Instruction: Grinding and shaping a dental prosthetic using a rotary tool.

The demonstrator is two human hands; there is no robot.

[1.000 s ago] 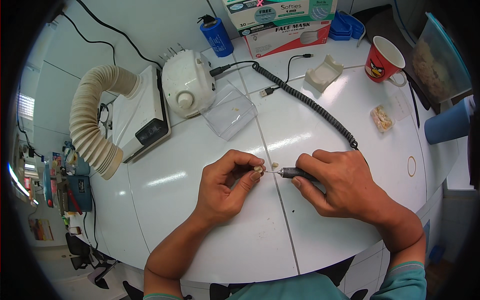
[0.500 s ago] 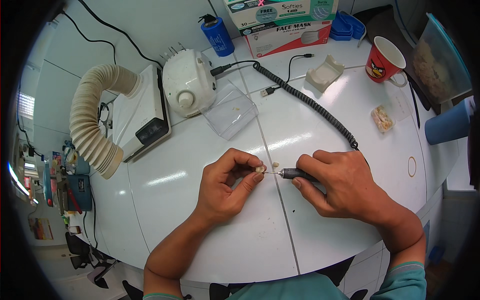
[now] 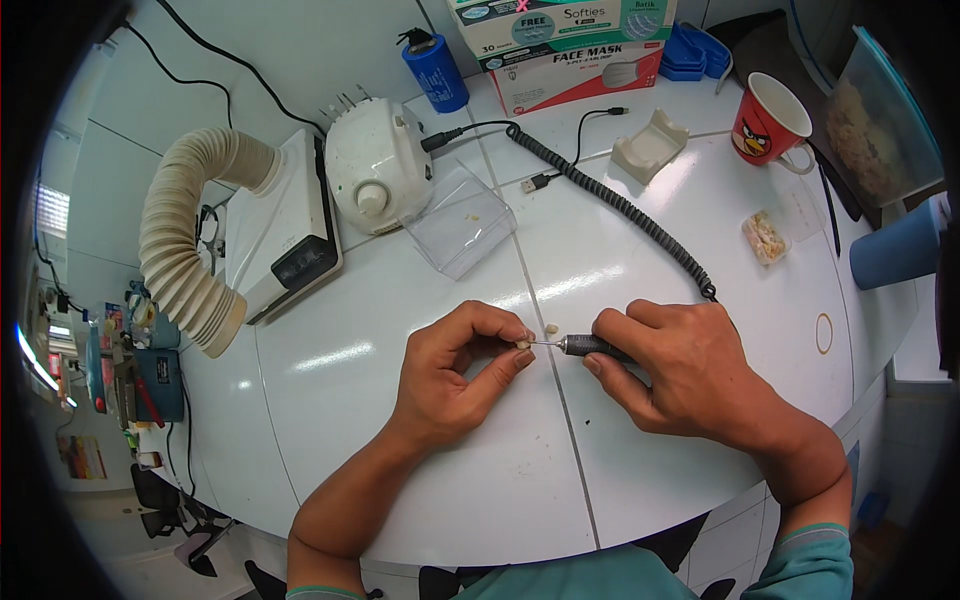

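My left hand [image 3: 455,375] pinches a tiny cream-coloured piece [image 3: 522,345] between thumb and forefinger, just above the white table. My right hand [image 3: 680,365] grips a dark rotary handpiece [image 3: 590,346] like a pen, and its thin bit touches the small piece. A black coiled cord [image 3: 620,205] runs from the handpiece back to a white rounded motor unit [image 3: 375,180]. Another small cream piece [image 3: 551,327] lies on the table just beyond the bit.
A ribbed beige suction hose [image 3: 185,240] and white box unit [image 3: 280,225] stand left. A clear plastic lid [image 3: 460,220], white handpiece cradle [image 3: 650,150], red mug [image 3: 770,125], small bag of pieces [image 3: 766,237], blue can [image 3: 435,72] and mask boxes [image 3: 570,45] lie behind.
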